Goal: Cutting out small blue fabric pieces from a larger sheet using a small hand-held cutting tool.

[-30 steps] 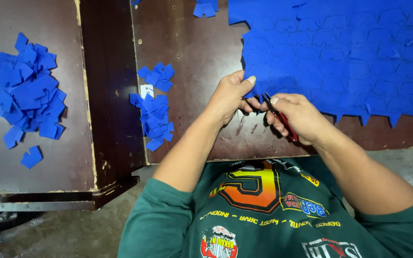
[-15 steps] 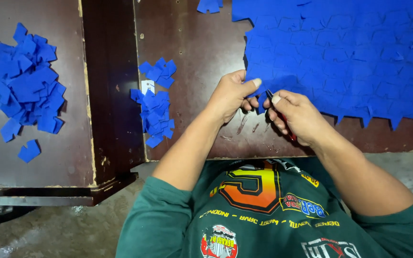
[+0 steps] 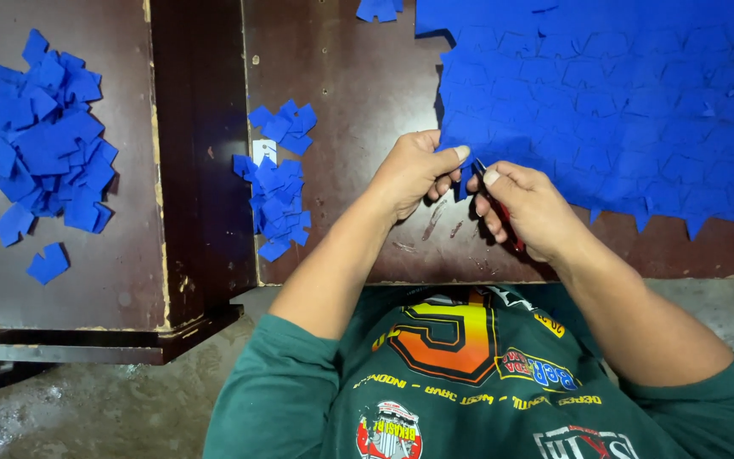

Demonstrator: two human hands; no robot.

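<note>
At the near edge of the dark brown tabletop, the two hands met over the lower corner of a large blue sheet scored into many small squares. The left hand was closed, thumb and fingers pinching a small blue piece at the sheet's margin, apparently to keep it taut. The right hand was clamped round a red-handled cutting tool, its tip touching the pinched piece; the blade itself was too small to make out. Both hands sat close together, nearly touching, which seemed to steady the cut.

Left of the hands lay a small heap of blue squares, within easy reach, with a small white tag showing at its upper edge. Farther left, on a separate lighter brown board, rested a larger pile of blue squares, well apart. A few loose blue scraps lay at the far edge.
</note>
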